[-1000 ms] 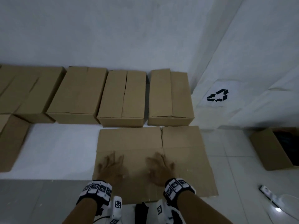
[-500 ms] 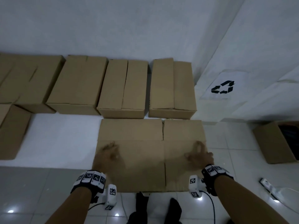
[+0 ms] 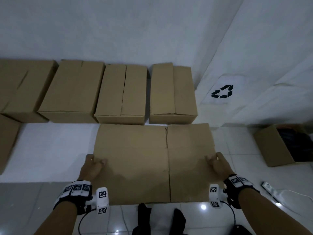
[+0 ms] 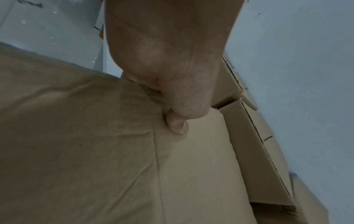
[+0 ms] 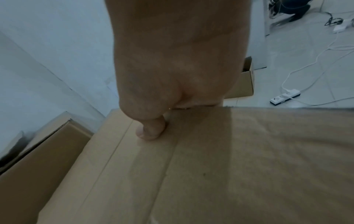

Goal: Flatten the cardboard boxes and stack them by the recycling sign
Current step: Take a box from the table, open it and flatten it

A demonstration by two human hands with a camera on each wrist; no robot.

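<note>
We grip the flattened brown cardboard box (image 3: 152, 160), creased and matte, lying on the white tile floor (image 3: 50, 150): left hand (image 3: 91, 168) and right hand (image 3: 218, 164) curl round its opposite side edges, thumbs on top.

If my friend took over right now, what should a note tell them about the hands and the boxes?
Left hand grips the left edge of the flattened brown cardboard box on the floor; right hand grips its right edge, thumbs on top.
Black recycling sign is on the wall, ahead and to the right.
Done: this one box is flat.
Left: carry it to the sign, then flatten the closed brown cardboard boxes along the wall and stack them there.
</note>
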